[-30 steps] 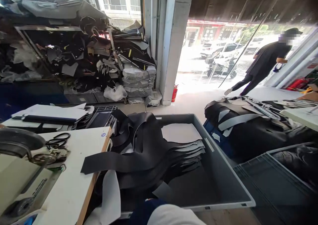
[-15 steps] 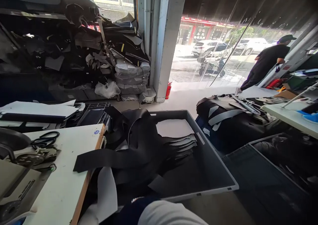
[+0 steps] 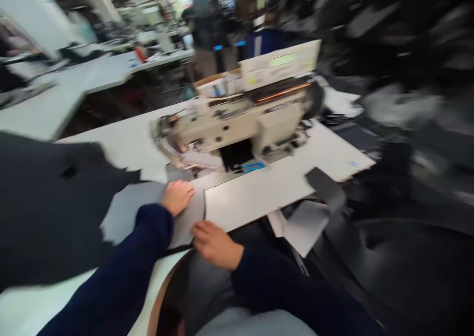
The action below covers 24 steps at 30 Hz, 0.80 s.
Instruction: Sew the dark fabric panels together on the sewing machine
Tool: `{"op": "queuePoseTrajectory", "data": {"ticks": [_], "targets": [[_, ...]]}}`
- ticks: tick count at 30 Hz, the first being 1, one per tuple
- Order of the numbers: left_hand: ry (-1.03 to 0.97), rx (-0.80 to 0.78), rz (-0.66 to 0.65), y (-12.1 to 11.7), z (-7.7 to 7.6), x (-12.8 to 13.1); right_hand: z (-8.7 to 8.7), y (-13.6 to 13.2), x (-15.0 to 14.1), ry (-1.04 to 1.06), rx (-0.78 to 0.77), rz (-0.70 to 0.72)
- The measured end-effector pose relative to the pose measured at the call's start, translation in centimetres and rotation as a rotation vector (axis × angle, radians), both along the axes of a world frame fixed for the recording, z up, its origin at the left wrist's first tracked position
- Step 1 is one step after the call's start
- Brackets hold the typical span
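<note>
A grey fabric piece [image 3: 133, 207] with a notched left edge and a dark right border lies on the sewing table before the sewing machine [image 3: 229, 128]. My left hand [image 3: 177, 196] rests on top of it, fingers laid flat on the surface, somewhat blurred. At the near right corner my right hand [image 3: 215, 244] pinches the edge of the same piece between thumb and fingers. Blue-handled thread snips [image 3: 252, 167] lie beside the machine's needle area. A large black sheet [image 3: 52, 212] spreads over the table to the left of the grey piece.
The machine's control panel [image 3: 281, 64] stands behind its arm. Right of the table edge, a black strip [image 3: 328, 190] and a light grey piece [image 3: 307, 225] hang among dark material. Another white worktable [image 3: 92, 74] is at the back left.
My view has swung left from the grey bin and doorway to the sewing machine. Both hands, out of sight before, are now on the grey fabric piece.
</note>
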<state>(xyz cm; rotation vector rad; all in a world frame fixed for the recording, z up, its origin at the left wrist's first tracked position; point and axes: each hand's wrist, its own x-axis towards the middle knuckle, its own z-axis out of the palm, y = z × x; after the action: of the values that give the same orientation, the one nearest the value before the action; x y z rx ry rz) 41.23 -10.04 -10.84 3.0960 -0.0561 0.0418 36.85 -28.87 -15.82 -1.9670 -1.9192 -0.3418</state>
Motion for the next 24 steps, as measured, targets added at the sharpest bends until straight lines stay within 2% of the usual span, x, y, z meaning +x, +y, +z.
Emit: {"op": "queuePoseTrajectory", "data": {"ticks": [3,10,15,19,24], "targets": [[0.068,0.039,0.076,2.8,-0.2,-2.4,-0.4,0.9,0.3,0.055,0.025,-0.038],[0.08,-0.025,0.09,3.1,-0.3,-0.9,0.0,0.8,-0.2,0.077,0.024,-0.064],[0.117,-0.095,0.075,3.8,-0.3,-0.9,-0.4,1.2,-0.1,0.069,0.019,-0.004],[0.098,-0.093,0.079,4.6,-0.6,-0.5,-0.7,1.7,0.7,0.076,0.04,0.011],[0.066,-0.069,0.144,6.5,-0.5,0.5,-0.5,3.4,2.6,0.064,0.037,0.011]]}}
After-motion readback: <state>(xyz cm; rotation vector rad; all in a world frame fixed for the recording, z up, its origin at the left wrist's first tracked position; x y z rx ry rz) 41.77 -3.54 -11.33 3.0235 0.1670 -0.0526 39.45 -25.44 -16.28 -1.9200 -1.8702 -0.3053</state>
